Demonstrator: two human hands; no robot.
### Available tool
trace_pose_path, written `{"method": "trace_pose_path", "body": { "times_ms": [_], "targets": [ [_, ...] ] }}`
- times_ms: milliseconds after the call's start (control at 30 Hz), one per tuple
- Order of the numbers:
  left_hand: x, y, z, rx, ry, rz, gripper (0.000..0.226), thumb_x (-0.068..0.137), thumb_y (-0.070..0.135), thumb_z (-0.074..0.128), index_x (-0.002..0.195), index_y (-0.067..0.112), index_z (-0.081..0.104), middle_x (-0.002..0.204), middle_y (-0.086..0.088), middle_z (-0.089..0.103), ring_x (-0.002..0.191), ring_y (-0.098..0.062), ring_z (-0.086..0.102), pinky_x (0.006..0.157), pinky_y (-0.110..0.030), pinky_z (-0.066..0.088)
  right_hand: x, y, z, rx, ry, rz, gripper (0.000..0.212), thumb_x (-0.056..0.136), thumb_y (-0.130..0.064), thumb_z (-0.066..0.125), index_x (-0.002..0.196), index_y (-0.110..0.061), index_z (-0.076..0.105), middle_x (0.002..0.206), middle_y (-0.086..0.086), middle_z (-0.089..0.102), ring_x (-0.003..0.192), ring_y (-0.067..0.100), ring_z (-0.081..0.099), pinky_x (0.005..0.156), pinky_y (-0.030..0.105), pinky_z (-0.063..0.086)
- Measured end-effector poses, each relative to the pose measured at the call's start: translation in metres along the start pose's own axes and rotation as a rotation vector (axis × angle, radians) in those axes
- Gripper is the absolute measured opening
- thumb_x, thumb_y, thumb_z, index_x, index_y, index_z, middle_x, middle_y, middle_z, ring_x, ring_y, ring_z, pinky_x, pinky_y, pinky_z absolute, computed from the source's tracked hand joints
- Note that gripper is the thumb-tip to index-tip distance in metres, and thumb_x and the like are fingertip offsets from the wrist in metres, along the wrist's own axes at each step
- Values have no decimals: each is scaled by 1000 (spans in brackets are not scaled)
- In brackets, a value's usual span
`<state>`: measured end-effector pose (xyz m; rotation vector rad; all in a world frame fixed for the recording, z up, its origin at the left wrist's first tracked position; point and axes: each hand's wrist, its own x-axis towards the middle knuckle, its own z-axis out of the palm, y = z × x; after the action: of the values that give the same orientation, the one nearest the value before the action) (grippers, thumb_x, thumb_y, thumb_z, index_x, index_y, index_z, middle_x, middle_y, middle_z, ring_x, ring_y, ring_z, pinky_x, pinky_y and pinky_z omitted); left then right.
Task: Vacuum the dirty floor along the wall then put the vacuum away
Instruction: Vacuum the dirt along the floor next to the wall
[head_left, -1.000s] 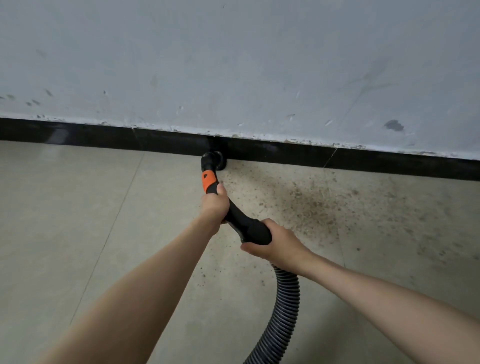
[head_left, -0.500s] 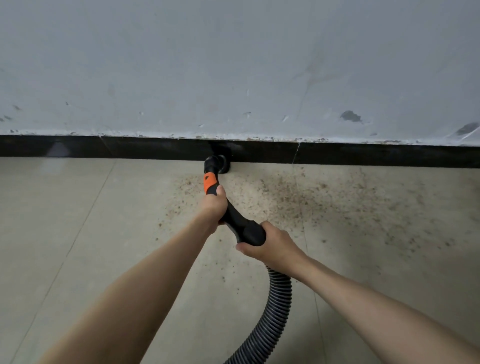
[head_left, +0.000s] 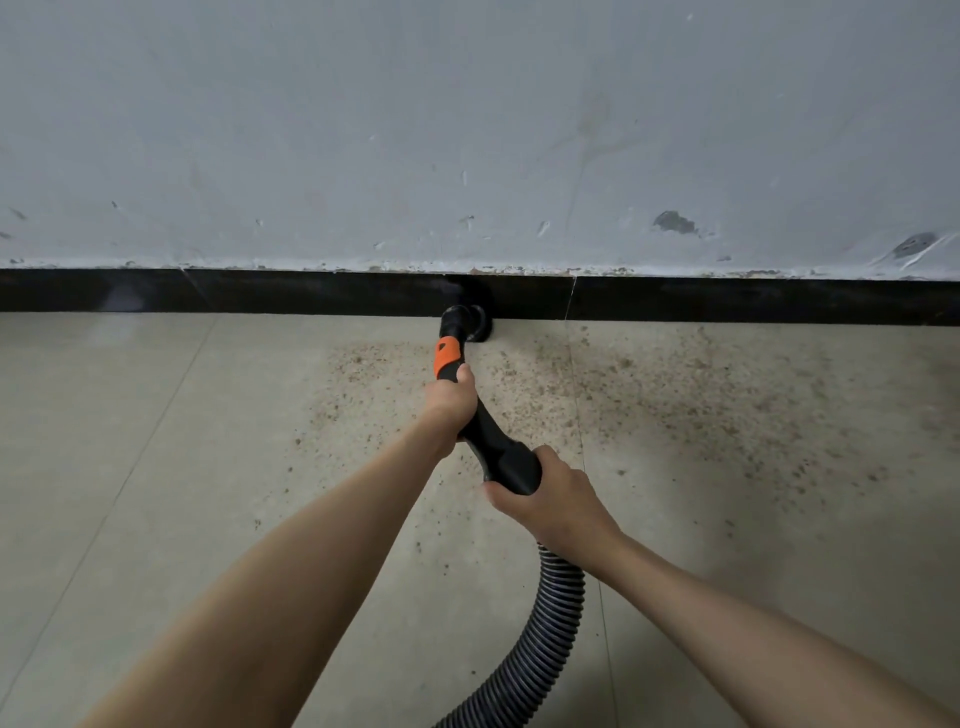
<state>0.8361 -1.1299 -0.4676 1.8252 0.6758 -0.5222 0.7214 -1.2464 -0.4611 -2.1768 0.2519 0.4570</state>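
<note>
Both hands, left hand (head_left: 451, 402) and right hand (head_left: 550, 501), have fingers clamped round the vacuum wand (head_left: 485, 434), mid-vacuuming; its nozzle (head_left: 464, 323) touches the skirting (head_left: 727, 301), and next it should probably sweep right through the dirt (head_left: 691, 395).

Straight ahead of you the wall (head_left: 467, 130) and its black strip (head_left: 727, 301) at the bottom block the way; you cannot go farther. The round brush (head_left: 470, 323) on the vacuum is right up against that strip. To the left, the floor (head_left: 130, 441) is wide open along the wall. To the right, the floor is open too, with only brown dirt (head_left: 701, 395) lying flat on it. Near you, the ribbed hose (head_left: 540, 644) curves across the floor on the right, under your right arm.
</note>
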Motion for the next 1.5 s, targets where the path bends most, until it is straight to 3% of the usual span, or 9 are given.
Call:
{"method": "trace_pose_path", "body": {
  "times_ms": [233, 333, 700, 800, 867, 967, 1100, 1267, 1500],
  "targets": [
    [-4, 8, -5, 55, -146, 63, 51, 102, 40, 31, 133, 0, 39, 111, -14, 52, 104, -29, 55, 79, -35, 50, -5, -3, 7, 82, 52, 18, 33, 80, -47, 69, 91, -21, 51, 76, -5, 59, 58, 10, 52, 54, 24, 45],
    [-1, 7, -24, 68, -155, 63, 51, 102, 41, 31, 133, 2, 38, 111, -13, 52, 101, -27, 54, 79, -35, 50, -8, -14, 19, 86, 52, 2, 34, 79, -48, 68, 92, -22, 51, 76, -3, 60, 58, 10, 53, 56, 27, 48],
    [21, -21, -194, -101, 47, 60, 47, 101, 36, 33, 129, -1, 40, 99, -12, 49, 90, -26, 52, 72, -38, 49, 1, -135, 112, -5, -115, -173, 42, 82, -55, 63, 97, -18, 49, 84, -2, 61, 71, 16, 59, 62, 31, 48],
    [20, -38, -231, -156, 53, 7, 38, 103, 35, 31, 122, 3, 40, 87, -9, 48, 82, -23, 52, 75, -37, 46, 1, -163, 144, -8, -157, -133, 48, 79, -59, 61, 99, -17, 52, 93, 2, 65, 84, 20, 63, 69, 35, 51],
    [18, -47, -246, -106, 52, -5, 36, 103, 35, 31, 118, 3, 41, 88, -9, 49, 80, -23, 52, 77, -36, 44, -4, -170, 168, 72, -202, -86, 51, 76, -61, 61, 100, -16, 55, 91, 0, 67, 80, 17, 64, 71, 34, 54],
    [20, -52, -257, 52, 56, 18, 43, 102, 38, 31, 119, 0, 43, 103, -14, 51, 91, -27, 52, 77, -36, 45, -14, -174, 196, 237, -188, -17, 44, 80, -55, 64, 101, -18, 53, 82, -7, 61, 68, 6, 58, 61, 22, 50],
    [24, -54, -256, 133, 34, 26, 48, 102, 41, 30, 122, -1, 41, 109, -15, 51, 96, -28, 52, 78, -36, 46, -19, -170, 210, 410, -128, 66, 39, 82, -49, 68, 100, -18, 52, 81, -7, 59, 65, 9, 60, 70, 29, 57],
    [23, -57, -245, 65, 8, 4, 50, 103, 40, 29, 128, -2, 39, 111, -16, 51, 98, -28, 53, 79, -36, 47, -13, -158, 200, 289, -72, 23, 39, 80, -52, 67, 96, -20, 54, 78, -6, 60, 69, 14, 61, 73, 34, 57],
    [21, -53, -230, -23, -34, -22, 42, 102, 41, 30, 115, 2, 40, 95, -12, 52, 90, -26, 54, 76, -36, 47, -8, -146, 186, 200, -62, -11, 44, 74, -60, 62, 94, -22, 56, 81, -1, 67, 72, 20, 66, 70, 38, 59]
  ]
}}
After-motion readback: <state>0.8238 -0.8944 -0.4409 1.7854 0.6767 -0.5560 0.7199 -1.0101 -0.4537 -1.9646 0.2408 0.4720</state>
